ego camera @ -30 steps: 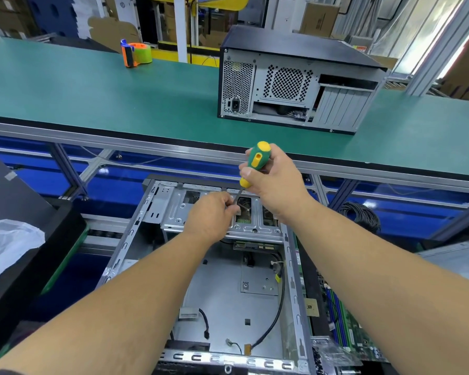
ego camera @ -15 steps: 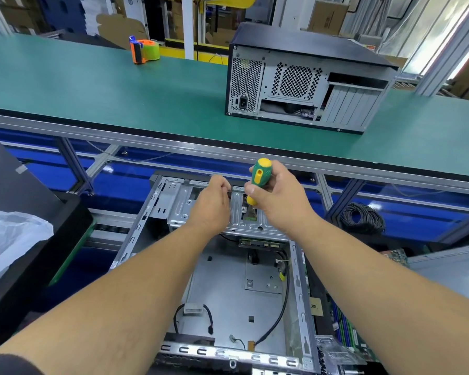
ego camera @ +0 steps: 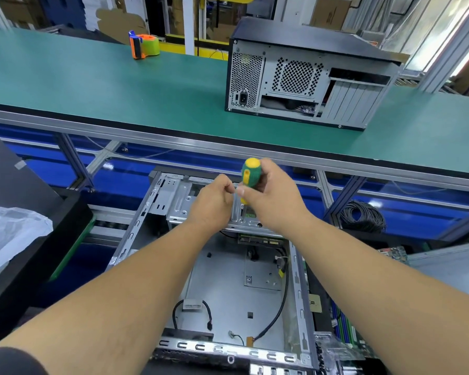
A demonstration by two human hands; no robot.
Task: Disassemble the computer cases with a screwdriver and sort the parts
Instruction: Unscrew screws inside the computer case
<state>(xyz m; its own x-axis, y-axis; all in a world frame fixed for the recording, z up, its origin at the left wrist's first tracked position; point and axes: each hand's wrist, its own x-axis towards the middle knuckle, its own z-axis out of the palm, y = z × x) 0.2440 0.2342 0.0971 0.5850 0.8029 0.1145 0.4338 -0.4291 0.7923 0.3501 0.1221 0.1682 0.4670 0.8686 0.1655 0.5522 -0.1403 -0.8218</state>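
An opened computer case [ego camera: 298,288] lies below me, its bare metal frame and loose cables showing. At its far end is a silver drive cage [ego camera: 182,201]. My right hand [ego camera: 274,201] grips a green and yellow screwdriver [ego camera: 249,171] held nearly upright over the cage, the shaft pointing down. My left hand [ego camera: 211,201] is beside it, fingertips pinched at the screwdriver's shaft just below the handle. The tip is hidden behind my hands. A second, closed computer case [ego camera: 309,77] stands on the green conveyor belt [ego camera: 119,98].
An orange and green tape dispenser [ego camera: 144,44] sits on the far side of the belt. A black box with white plastic film [ego camera: 8,234] stands at left. A circuit board [ego camera: 344,326] lies right of the open case, and a black cable coil [ego camera: 363,216] behind it.
The screwdriver has swung from tilted to nearly upright and dropped toward the drive cage. My left hand rose from the cage to the shaft.
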